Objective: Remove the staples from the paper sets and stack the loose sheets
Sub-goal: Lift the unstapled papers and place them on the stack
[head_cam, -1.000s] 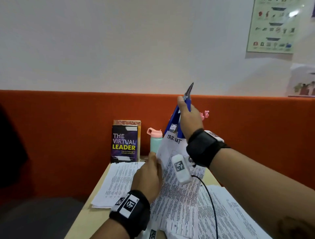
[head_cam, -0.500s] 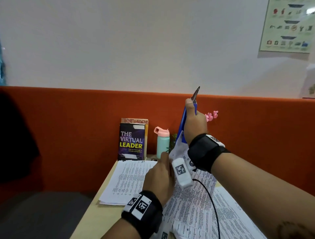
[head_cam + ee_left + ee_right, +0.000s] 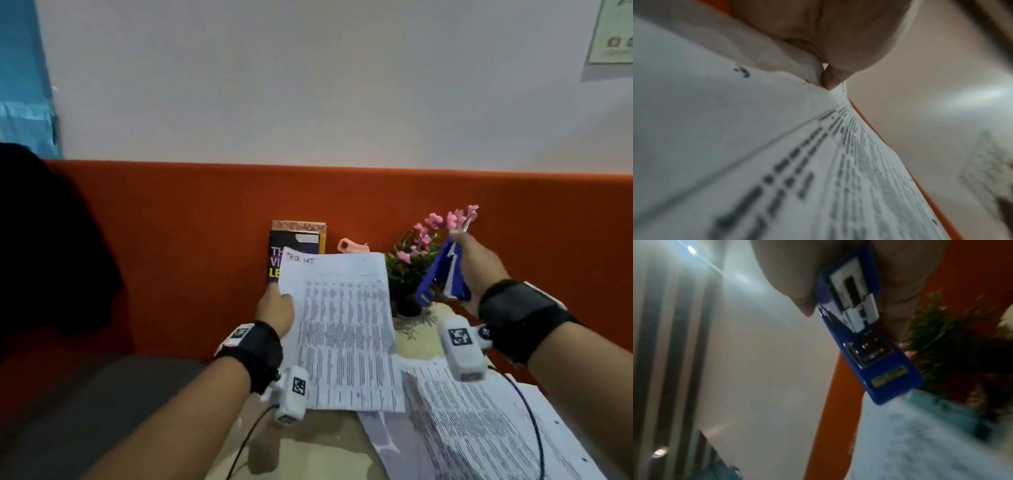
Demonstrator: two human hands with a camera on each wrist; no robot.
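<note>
My left hand [image 3: 275, 308] holds a printed sheet [image 3: 342, 329] by its left edge, lifted above the desk; handwriting heads its top left corner. In the left wrist view my thumb [image 3: 849, 40] pinches the paper [image 3: 756, 146] close to the lens. My right hand [image 3: 476, 263] grips a blue stapler [image 3: 442, 277] off to the right, its metal tip up by the pink flowers. The right wrist view shows the stapler [image 3: 865, 331] hinged apart, its metal plate facing the lens. More printed sheets [image 3: 479, 421] lie on the desk at lower right.
An orange partition [image 3: 171, 222] runs behind the desk [image 3: 308, 452]. A dark book [image 3: 294, 253], a pink-lidded bottle [image 3: 351, 245] and a potted plant with pink flowers [image 3: 421, 260] stand against it. Cables trail from both wrist cameras.
My hands have drawn apart: the left has carried the sheet left and spread it flat to face me, the right has swung the stapler rightward and lower. The view tilted down.
</note>
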